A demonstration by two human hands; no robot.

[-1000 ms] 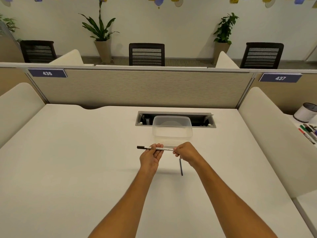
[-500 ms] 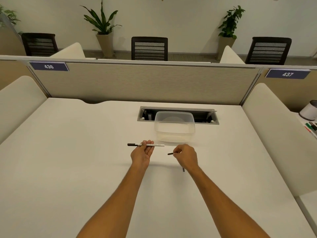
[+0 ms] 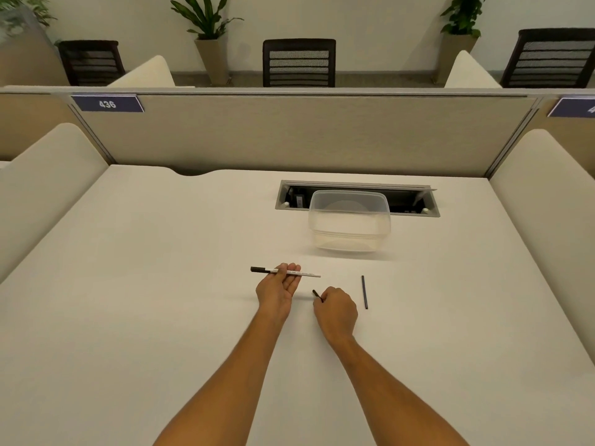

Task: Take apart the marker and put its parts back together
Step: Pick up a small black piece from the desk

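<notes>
My left hand point(image 3: 277, 289) holds the white marker barrel point(image 3: 309, 274) level above the desk, its black end point(image 3: 257, 269) pointing left. The barrel's right end is bare. My right hand point(image 3: 335, 309) is closed on a small black marker part point(image 3: 316, 294) that sticks out to the left of the fingers, a short gap below the barrel's right end. A thin dark rod, the marker's ink core point(image 3: 364, 291), lies on the desk just right of my right hand.
A clear plastic container point(image 3: 349, 225) stands behind the hands, in front of an open cable slot point(image 3: 415, 201) in the white desk point(image 3: 161, 284). Beige partitions close the desk at the back and both sides.
My right hand pulled the small black part off the barrel's right end and drew it down and away. The left hand shifted the barrel left. The view tilted down.
</notes>
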